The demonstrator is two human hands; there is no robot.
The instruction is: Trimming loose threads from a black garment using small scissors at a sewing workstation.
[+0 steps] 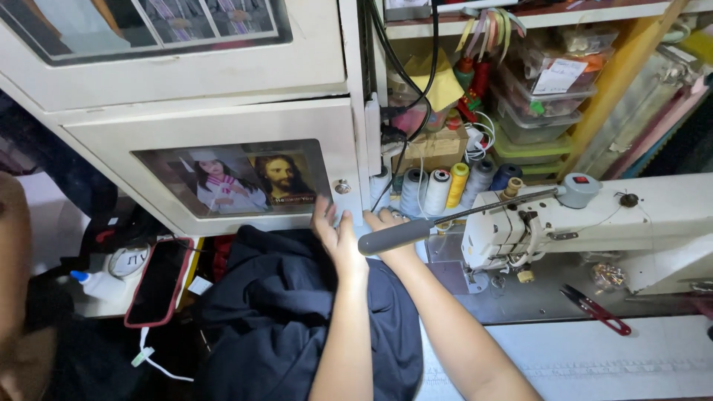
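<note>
Both my arms reach forward over a dark navy garment [275, 319] bunched on the table left of the white sewing machine [631, 215]. My left hand [336, 232] is raised with fingers apart at the garment's far edge, just below the cream cabinet door [223, 122]. Beside it, my right hand [386, 221] rests at the garment's far end near the thread cones [438, 189]. The machine's grey handle [394, 236] crosses in front of that hand and hides its fingers.
A phone in a red case [157, 282] and a small white bottle [96, 284] lie at the left. Red thread snips [598, 310] sit on the machine bed. Shelves with plastic boxes [542, 96] and cables fill the back right.
</note>
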